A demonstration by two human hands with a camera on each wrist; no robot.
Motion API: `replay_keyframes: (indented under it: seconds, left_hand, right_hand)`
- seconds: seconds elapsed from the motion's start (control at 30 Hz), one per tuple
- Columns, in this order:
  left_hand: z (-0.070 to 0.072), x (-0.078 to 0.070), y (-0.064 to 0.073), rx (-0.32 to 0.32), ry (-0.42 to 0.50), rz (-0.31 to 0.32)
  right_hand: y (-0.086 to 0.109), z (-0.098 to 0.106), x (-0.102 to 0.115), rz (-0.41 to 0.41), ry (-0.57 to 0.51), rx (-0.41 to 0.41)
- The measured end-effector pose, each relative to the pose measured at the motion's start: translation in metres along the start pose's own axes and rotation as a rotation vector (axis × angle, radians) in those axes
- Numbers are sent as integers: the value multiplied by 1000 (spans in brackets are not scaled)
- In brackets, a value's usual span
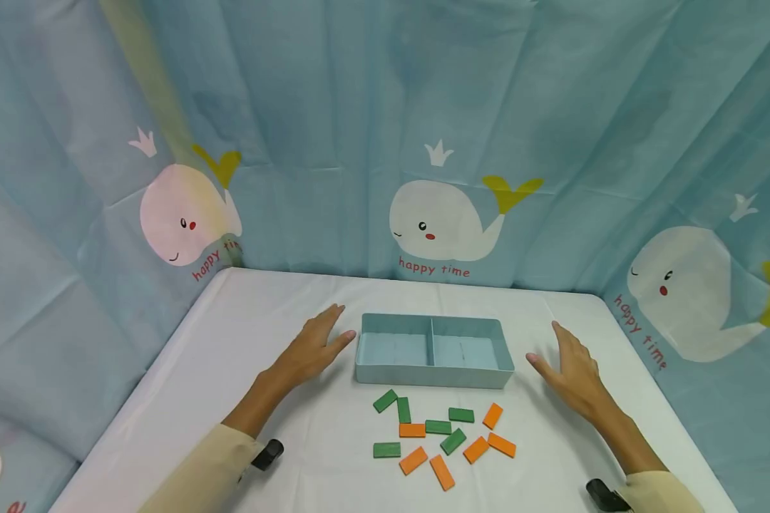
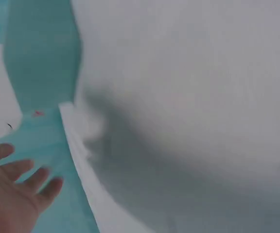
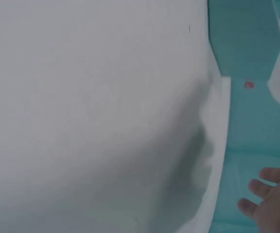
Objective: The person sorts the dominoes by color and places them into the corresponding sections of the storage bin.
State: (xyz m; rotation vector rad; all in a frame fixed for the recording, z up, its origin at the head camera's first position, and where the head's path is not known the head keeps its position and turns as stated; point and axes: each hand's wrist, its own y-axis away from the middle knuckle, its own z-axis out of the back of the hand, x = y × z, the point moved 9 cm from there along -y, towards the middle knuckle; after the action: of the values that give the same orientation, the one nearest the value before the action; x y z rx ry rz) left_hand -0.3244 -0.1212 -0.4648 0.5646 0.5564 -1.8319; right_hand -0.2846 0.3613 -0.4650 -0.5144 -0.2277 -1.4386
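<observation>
A blue-grey box with two compartments and a divider stands toward the back of the table, nothing inside it. My left hand is held just left of the box, fingers straight and holding nothing. To the box's right, my right hand is likewise spread with bare fingers. In front of the box lie several green blocks and several orange blocks, flat and scattered. The left wrist view shows the left hand with fingers apart; the right wrist view shows the right hand the same way.
The table has a white cover. A blue curtain printed with whales hangs behind it and along both sides. A small black device sits at the left wrist, and another at the right.
</observation>
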Motion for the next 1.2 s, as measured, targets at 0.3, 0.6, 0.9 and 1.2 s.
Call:
replay_keyframes:
  seconds: [0.3, 0.6, 0.9, 1.2]
  left_hand:
    - [-28, -14, 9, 62, 420, 99]
    - [-34, -12, 9, 4, 558, 129]
    - [-40, -8, 9, -12, 556, 149]
    - [-44, -8, 9, -16, 547, 129]
  right_hand:
    - [34, -5, 29, -24, -217, 18]
    - [55, -15, 53, -27, -251, 51]
    - [68, -35, 63, -56, -331, 117]
    - [70, -47, 64, -78, -330, 131]
